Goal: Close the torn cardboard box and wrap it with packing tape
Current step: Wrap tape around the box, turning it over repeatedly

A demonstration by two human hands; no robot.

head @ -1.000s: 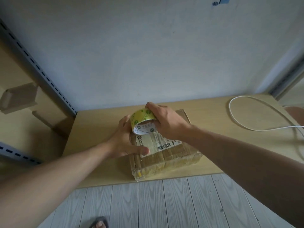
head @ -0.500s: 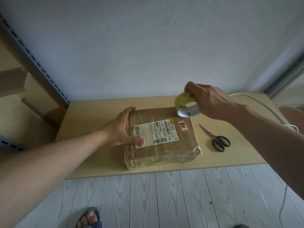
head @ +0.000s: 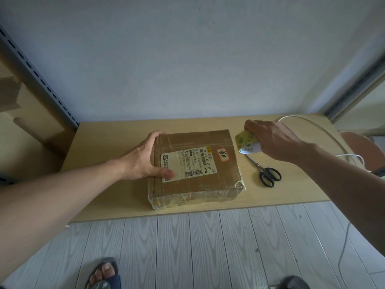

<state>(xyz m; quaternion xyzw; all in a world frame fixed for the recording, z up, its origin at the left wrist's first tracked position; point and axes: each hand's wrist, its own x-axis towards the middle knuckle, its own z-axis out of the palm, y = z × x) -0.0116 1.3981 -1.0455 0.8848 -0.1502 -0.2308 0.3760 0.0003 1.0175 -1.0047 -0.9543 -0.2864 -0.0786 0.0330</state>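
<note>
My left hand (head: 146, 158) grips the cardboard box (head: 195, 165) on the counter (head: 116, 132), while my right hand (head: 275, 140) holds the tape roll (head: 245, 140) above the scissors (head: 265, 171).

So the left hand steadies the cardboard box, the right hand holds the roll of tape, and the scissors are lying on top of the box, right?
Not quite. The head view shows the scissors lying on the table, just right of the cardboard box, not on it. The rest holds: the left hand steadies the box and the right hand holds the roll of tape.
</note>
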